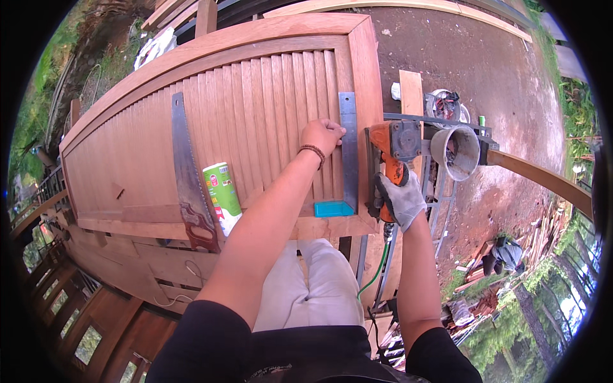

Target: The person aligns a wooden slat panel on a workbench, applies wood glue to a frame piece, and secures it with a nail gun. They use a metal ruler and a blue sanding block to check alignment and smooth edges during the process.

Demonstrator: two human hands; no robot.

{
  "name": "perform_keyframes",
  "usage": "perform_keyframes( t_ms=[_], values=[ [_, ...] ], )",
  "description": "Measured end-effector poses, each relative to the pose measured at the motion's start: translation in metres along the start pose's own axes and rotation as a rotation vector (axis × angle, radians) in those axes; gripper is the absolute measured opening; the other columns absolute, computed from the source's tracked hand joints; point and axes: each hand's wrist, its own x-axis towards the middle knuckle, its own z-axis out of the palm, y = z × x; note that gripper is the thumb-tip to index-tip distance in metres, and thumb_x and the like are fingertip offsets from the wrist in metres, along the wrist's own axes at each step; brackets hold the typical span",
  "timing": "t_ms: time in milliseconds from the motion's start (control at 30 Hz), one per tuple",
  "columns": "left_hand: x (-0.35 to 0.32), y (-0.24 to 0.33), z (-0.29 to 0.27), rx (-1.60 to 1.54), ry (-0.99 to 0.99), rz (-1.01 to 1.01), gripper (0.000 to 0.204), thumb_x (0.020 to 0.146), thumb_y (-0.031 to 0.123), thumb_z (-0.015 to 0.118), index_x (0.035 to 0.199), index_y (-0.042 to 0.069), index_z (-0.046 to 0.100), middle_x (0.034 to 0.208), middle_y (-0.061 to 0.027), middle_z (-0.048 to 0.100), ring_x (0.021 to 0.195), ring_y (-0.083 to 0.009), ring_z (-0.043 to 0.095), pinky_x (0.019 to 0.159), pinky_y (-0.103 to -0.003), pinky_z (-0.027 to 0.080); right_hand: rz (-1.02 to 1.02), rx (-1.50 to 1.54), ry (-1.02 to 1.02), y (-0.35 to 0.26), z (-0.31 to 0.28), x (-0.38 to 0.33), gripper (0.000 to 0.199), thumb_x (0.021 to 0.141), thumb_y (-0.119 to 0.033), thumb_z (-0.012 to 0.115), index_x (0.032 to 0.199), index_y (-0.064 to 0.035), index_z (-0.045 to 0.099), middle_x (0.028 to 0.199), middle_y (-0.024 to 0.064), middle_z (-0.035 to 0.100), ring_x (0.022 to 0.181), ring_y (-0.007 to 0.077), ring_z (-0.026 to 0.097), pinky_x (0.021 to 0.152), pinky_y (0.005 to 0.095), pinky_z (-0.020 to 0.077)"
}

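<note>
A louvered wooden door panel lies flat in front of me. My left hand, bare with a braided bracelet, rests over the slats. Its fingertips are pinched together at the edge of a try square; whatever is between them is too small to make out. The square's steel blade runs along the panel's right side, its turquoise stock near the front rail. In a grey-white glove, my right hand grips an orange air nailer, which sits against the panel's right edge. A green hose leads from its handle.
On the panel's left half lie a handsaw and a green-and-white cylindrical container. A small wood offcut is farther left. Right of the nailer stand two buckets, one grey and another holding odds and ends. A board sticks out nearby.
</note>
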Motion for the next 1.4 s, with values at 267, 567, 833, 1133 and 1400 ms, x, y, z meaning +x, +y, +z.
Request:
perform_keyframes(
  t_ms=[267,567,833,1133,1400],
  values=[
    [0.002,0.004,-0.002,0.009,-0.054,-0.016,0.016,0.090,0.011,0.073,0.094,-0.003,0.069,0.083,-0.0054,0.071,0.070,-0.0106,0.066,0.066,-0.026,0.054,0.067,0.030,-0.019,-0.009,-0.003,-0.003,0.024,0.086,-0.016,0.070,0.099,0.0033,0.062,0.073,0.0105,0.067,0.060,0.0173,0.066,0.056,0.0336,0.0537],
    [0.002,0.004,-0.005,0.015,-0.062,-0.010,0.015,0.090,0.011,0.072,0.094,-0.003,0.069,0.083,-0.0051,0.070,0.069,-0.0102,0.065,0.065,-0.025,0.053,0.066,0.073,-0.001,-0.008,0.002,-0.003,0.023,0.086,-0.016,0.070,0.097,0.0026,0.064,0.073,0.0102,0.068,0.061,0.0172,0.067,0.055,0.0331,0.0540],
    [-0.001,0.007,-0.006,0.020,-0.060,-0.020,0.015,0.088,0.013,0.075,0.092,-0.001,0.070,0.079,-0.0046,0.070,0.068,-0.0104,0.066,0.062,-0.025,0.051,0.063,0.081,0.010,-0.011,0.002,-0.003,0.022,0.086,-0.015,0.070,0.098,0.0024,0.062,0.071,0.0088,0.067,0.058,0.0162,0.066,0.053,0.0323,0.0533],
    [-0.022,0.006,-0.009,0.315,-0.029,0.083,0.014,0.085,0.013,0.074,0.088,0.000,0.072,0.078,-0.0099,0.072,0.070,-0.0184,0.069,0.065,-0.033,0.053,-0.053,-0.064,0.028,0.018,-0.005,0.012,0.027,0.085,-0.015,0.070,0.105,0.0013,0.062,0.080,0.0112,0.067,0.068,0.0214,0.066,0.064,0.0338,0.0529],
    [-0.154,-0.087,0.002,0.659,-0.057,0.624,0.040,0.080,0.012,0.073,0.118,0.001,0.065,0.109,-0.0160,0.063,0.105,-0.0355,0.058,0.093,-0.044,0.049,-0.045,0.026,0.025,0.013,-0.002,0.007,0.018,0.088,-0.009,0.066,0.103,-0.0014,0.060,0.063,0.0049,0.059,0.047,0.0165,0.058,0.046,0.0307,0.0475]
  ],
)
